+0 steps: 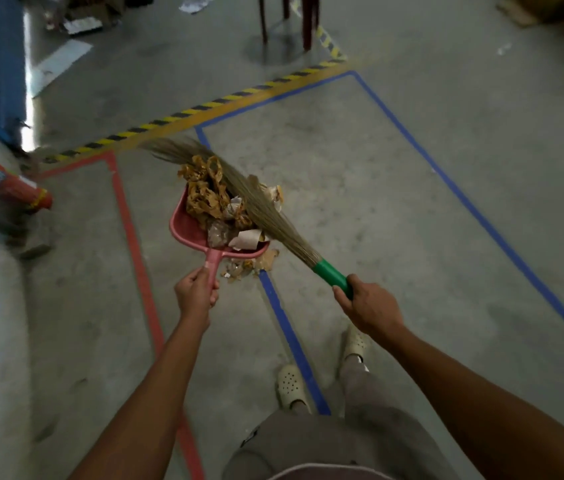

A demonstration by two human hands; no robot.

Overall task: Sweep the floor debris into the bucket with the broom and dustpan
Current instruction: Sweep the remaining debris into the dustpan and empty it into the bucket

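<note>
Left hand (196,293) curled round handle of pink plastic dustpan (183,227). Right hand (371,307) clamps green grip of straw broom (264,208). Bristles cross crumpled brown paper debris (206,194) heaped in pan, hiding part. Loose scraps (251,265) on floor by pan's rear. Far left: blurred red fire extinguisher (7,186).

The forearms are uncovered down to the bare left hand (197,292) and bare right hand (370,308), both near the middle of the frame. Loose grey-brown cloth trousers (342,441) fill the lower centre, with a small dark mark on their left side. The left cream moulded clog (291,386) and right cream moulded clog (355,341) have toes pierced with rows of round holes. At the bottom edge is a curved band of dull pink cloth (308,470), too blurred to identify.
</note>
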